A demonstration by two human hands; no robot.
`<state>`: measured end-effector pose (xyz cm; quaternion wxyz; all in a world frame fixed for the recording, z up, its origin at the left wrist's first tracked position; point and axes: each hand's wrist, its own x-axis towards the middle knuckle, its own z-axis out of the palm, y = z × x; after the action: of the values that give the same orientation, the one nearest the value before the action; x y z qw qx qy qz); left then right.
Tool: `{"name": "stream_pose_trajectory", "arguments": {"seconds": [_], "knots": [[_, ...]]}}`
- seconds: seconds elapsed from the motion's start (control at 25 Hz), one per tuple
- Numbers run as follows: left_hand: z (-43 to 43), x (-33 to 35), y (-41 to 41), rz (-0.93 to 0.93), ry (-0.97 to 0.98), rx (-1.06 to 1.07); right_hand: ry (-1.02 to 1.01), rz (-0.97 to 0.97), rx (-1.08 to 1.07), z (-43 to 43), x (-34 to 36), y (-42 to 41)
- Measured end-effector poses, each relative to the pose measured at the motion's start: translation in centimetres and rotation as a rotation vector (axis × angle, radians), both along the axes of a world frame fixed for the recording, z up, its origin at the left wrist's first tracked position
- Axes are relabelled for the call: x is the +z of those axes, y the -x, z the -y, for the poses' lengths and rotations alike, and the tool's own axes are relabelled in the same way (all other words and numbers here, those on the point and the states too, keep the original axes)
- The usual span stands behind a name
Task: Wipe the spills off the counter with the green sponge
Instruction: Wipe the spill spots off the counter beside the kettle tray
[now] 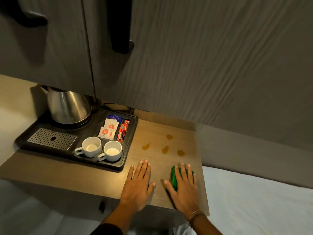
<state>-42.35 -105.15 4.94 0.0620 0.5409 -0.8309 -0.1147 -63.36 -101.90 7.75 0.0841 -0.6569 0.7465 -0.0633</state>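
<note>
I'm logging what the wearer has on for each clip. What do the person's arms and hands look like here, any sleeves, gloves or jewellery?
Both hands are bare, with no gloves or rings visible. The right hand has a thin bracelet around the wrist and no visible sleeve. The left hand has a bare forearm, with a dark sleeve starting near the elbow. Fingernails are short and unpainted.

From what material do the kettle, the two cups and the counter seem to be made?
Kettle: probably brushed steel, grey with soft reflections. Two cups: likely glazed ceramic, white and glossy. Counter: matte wood-look surface with faint grain, perhaps laminate.
</note>
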Motion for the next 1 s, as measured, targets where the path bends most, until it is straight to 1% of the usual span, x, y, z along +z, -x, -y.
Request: {"name": "stream_pose_trajectory", "arguments": {"seconds": [0.04,0.12,0.2,0.28,0.36,0.44,0.52,0.6,0.68,0.76,0.84,0.88,0.92,1.0], "knots": [[0.0,-0.1,-0.1,-0.003,-0.002,-0.001,0.009,-0.013,-0.024,0.1,-0.4,-0.4],[0.1,-0.2,-0.1,-0.013,0.010,0.009,0.021,-0.051,0.010,-0.1,-1.4,0.2],[0.0,-0.4,-0.1,-0.020,0.030,0.012,0.037,-0.072,0.105,-0.5,-2.0,2.6],[-0.2,-0.6,-0.2,-0.033,0.027,0.018,0.059,-0.050,0.132,0.0,-1.9,5.8],[0.1,-1.0,0.0,-0.046,0.029,0.041,0.065,0.026,0.075,3.5,-1.0,8.3],[0.2,-1.4,0.2,-0.056,0.031,0.049,0.059,0.070,0.053,8.2,0.0,8.6],[0.4,-1.7,0.0,-0.059,0.051,0.049,0.060,0.062,0.135,10.3,-0.1,7.3],[0.2,-2.0,0.1,-0.062,0.053,0.048,0.067,0.050,0.294,8.4,-1.7,7.7],[0.1,-2.0,0.1,-0.083,0.077,0.057,0.081,0.061,0.362,5.9,-2.3,10.4],[0.2,-1.9,0.2,-0.089,0.073,0.058,0.078,0.088,0.309,7.4,-2.1,11.9],[0.2,-1.8,0.2,-0.079,0.067,0.056,0.077,0.123,0.204,10.8,-1.0,10.3],[0.3,-1.7,0.3,-0.069,0.062,0.061,0.070,0.118,0.208,11.8,-0.6,8.9],[0.4,-1.5,0.5,-0.063,0.050,0.068,0.064,0.093,0.265,11.7,-0.6,7.6],[0.5,-1.2,1.0,-0.071,0.041,0.086,0.067,0.078,0.449,9.5,-1.7,7.8]]}}
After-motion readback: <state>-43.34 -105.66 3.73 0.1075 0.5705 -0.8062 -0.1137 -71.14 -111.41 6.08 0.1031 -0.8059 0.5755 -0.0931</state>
